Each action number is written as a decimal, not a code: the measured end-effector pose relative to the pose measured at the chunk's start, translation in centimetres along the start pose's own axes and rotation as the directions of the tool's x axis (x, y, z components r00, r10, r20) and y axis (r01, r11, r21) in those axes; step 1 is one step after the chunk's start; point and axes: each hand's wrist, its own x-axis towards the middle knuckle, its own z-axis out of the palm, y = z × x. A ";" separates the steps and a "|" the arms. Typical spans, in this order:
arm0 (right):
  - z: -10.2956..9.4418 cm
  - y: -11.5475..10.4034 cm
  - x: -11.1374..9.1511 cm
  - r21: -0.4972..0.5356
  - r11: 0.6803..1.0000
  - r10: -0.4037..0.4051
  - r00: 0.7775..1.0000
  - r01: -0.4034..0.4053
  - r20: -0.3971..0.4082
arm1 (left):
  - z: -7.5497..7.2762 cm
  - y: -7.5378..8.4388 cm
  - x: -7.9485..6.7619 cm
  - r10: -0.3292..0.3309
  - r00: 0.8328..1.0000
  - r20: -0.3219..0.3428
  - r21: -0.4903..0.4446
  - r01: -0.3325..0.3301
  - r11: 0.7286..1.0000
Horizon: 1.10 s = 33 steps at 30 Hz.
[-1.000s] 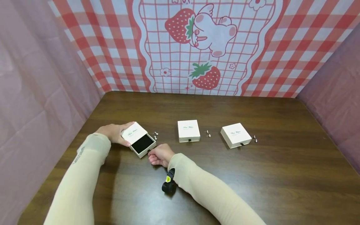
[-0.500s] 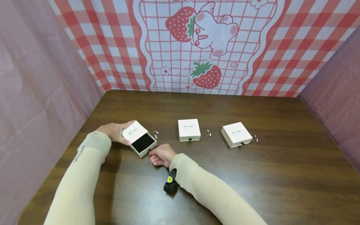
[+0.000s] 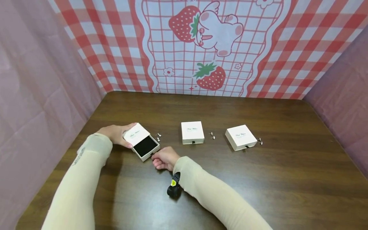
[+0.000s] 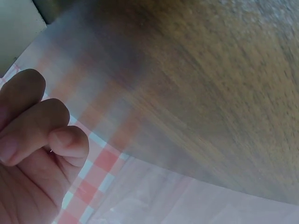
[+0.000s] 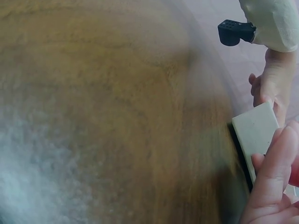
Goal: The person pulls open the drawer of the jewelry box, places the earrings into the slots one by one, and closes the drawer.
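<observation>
On the left of the table, in the head view, a small white drawer-style gift box (image 3: 136, 134) sits turned at an angle. Its drawer (image 3: 145, 147), lined in black, is pulled partway out. My left hand (image 3: 115, 134) grips the outer sleeve of the box from the left, thumb at the near side. At the drawer's front, my right hand (image 3: 165, 158) pinches the short dark pull tab, with its other fingers curled. In the right wrist view, the right fingers (image 5: 275, 172) meet the pale box front. Beside the drawer lie two small pearl-like stud earrings (image 3: 158, 139).
Two similar white boxes stand closed: one in the middle (image 3: 192, 131), one to the right (image 3: 241, 137). Each has a pair of small studs (image 3: 213, 138) at its right side. A checked strawberry-print cloth (image 3: 212, 76) hangs behind the wooden table (image 3: 201, 191), with pink cloth at both sides.
</observation>
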 end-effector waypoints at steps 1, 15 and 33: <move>0.0 0.0 0.0 -0.003 1.000 -0.001 1.000 0.001 -0.001 | 0.0 0.0 0.0 -0.004 1.000 0.002 -0.001 0.004 1.000; -1.8 -3.1 -0.8 -0.458 0.876 -0.118 0.988 0.152 0.102 | -0.4 -0.2 -0.4 -0.031 0.999 0.028 0.006 0.031 1.000; -5.3 -10.1 1.7 -0.863 0.090 -0.314 0.837 0.497 0.448 | 0.0 -0.5 -0.3 -0.008 0.999 0.044 -0.016 0.009 1.000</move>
